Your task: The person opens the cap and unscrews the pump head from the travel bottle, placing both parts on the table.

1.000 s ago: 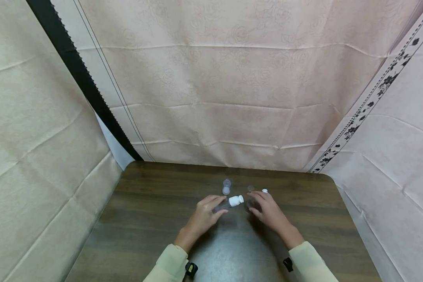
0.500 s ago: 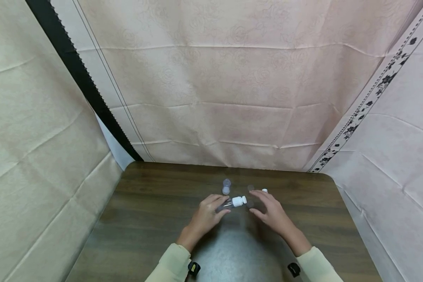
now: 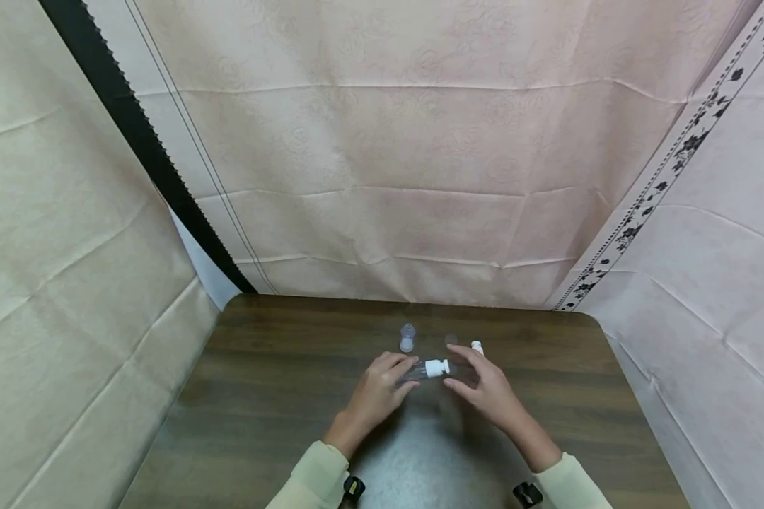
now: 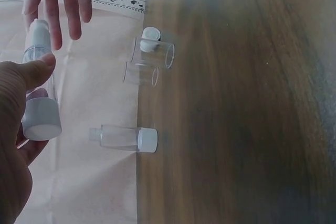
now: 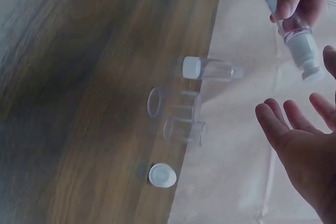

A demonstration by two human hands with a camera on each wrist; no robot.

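Note:
In the left wrist view, my left hand (image 4: 16, 124) grips a clear pump bottle (image 4: 39, 74) by its middle, thumb across the front. Its white base and white pump collar show at either end. From the head view, the bottle (image 3: 436, 367) lies almost sideways, with its white top pointing toward my right hand (image 3: 496, 396). The right fingers and thumb are spread around that top end. In the right wrist view, a gap shows between the right hand (image 5: 304, 145) and the white nozzle end, and its palm holds nothing.
A second clear bottle (image 4: 121, 138) with a white base stands toward the table's far side. Clear open cylinders (image 4: 152, 52) and a small white pump top (image 5: 162, 175) stand beside it. The wooden table (image 3: 280, 396) ends at hanging cloth (image 3: 382, 212) behind.
My left hand has moved slightly right with the bottle, which has swung closer to level and now reaches between the right fingers. The right hand has drawn back a little from the clear cylinders.

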